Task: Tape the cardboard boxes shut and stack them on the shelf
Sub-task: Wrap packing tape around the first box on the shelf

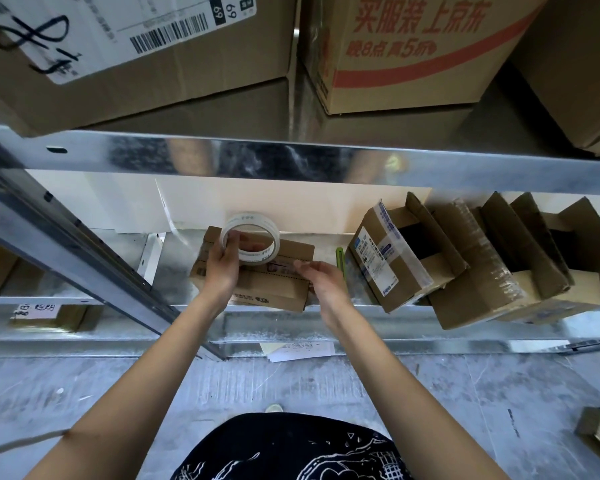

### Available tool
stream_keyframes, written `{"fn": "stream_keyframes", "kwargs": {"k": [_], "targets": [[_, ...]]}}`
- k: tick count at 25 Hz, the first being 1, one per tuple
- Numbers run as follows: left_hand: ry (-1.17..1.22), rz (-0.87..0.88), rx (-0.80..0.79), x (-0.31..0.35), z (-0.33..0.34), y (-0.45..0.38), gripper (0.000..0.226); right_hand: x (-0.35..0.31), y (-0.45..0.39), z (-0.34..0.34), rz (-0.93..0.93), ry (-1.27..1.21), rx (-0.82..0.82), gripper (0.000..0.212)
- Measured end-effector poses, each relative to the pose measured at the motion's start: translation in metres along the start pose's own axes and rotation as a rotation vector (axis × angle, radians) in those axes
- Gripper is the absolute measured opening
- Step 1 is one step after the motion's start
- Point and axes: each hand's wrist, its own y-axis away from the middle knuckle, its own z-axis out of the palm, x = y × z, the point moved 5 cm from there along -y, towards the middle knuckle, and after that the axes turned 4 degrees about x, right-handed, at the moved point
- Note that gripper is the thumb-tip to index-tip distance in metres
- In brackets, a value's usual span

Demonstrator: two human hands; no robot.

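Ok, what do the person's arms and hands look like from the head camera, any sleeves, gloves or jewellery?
Both forearms are bare, no sleeves in view. The left hand and right hand wear no gloves, and no watch or rings show. Below, a black garment with white line drawings.

overhead: shelf beam [291, 161] capped reach | right: open boxes [465, 258] blocked | left: slanted rail [84, 244] blocked | front: shelf edge open
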Motion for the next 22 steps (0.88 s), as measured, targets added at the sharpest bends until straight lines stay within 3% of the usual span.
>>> {"fn": "stream_keyframes", "kwargs": {"k": [8, 13, 17, 22], "targets": [[-0.019, 0.036, 0.033, 0.008, 0.003, 0.005, 0.022, -0.002, -0.005, -0.005, -0.076, 0.174, 0.150, 0.032], [-0.069, 0.057, -0.002, 0.001, 0.004, -0.001, 0.032, -0.003, -0.011, -0.009, 0.013, 0.172, 0.194, 0.022], [-0.076, 0.069, -0.030, 0.001, 0.006, -0.002, 0.030, 0.006, -0.014, -0.014, 0.203, -0.087, 0.070, 0.028], [-0.075, 0.130, -0.034, 0.003, 0.007, 0.007, 0.017, 0.009, -0.010, -0.014, 0.183, -0.121, 0.036, 0.015]]}}
